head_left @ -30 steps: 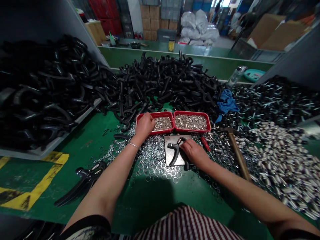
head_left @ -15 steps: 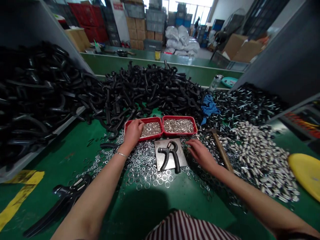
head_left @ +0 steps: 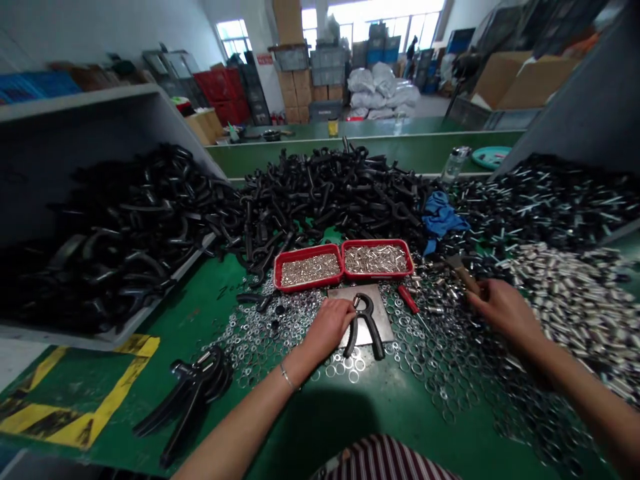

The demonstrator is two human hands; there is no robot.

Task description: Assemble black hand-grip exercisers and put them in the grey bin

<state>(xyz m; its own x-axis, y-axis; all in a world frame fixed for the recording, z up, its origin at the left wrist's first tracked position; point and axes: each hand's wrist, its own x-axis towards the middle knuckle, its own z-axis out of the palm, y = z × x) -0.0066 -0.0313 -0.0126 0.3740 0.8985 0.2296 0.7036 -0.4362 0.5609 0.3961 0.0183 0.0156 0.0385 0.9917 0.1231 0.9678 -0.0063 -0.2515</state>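
Note:
A black hand grip [head_left: 371, 319] with two curved handles lies on a square metal plate [head_left: 385, 331], a silver part showing near its top. My left hand [head_left: 330, 325] is at the hand grip's left side, fingers pinched on its upper left part; the fingertips hide exactly what they press. Off to the right, my right hand [head_left: 505, 310] is closed around the wooden handle of a hammer [head_left: 468, 277], whose head points away from me. Between the plate and that hand lies a red-handled screwdriver [head_left: 409, 299].
Behind the plate, two red trays [head_left: 343, 272] hold small metal parts. Loose rings [head_left: 345, 365] surround the plate. Black handle parts [head_left: 320, 187] are heaped at the back, silver cylinders [head_left: 570, 287] at the right. Another hand grip [head_left: 193, 393] lies front left. A blue cloth [head_left: 440, 217] sits behind.
My left hand has moved from the left red tray down to the hand grip. My right hand has gone right and taken hold of the hammer. The view has shifted left.

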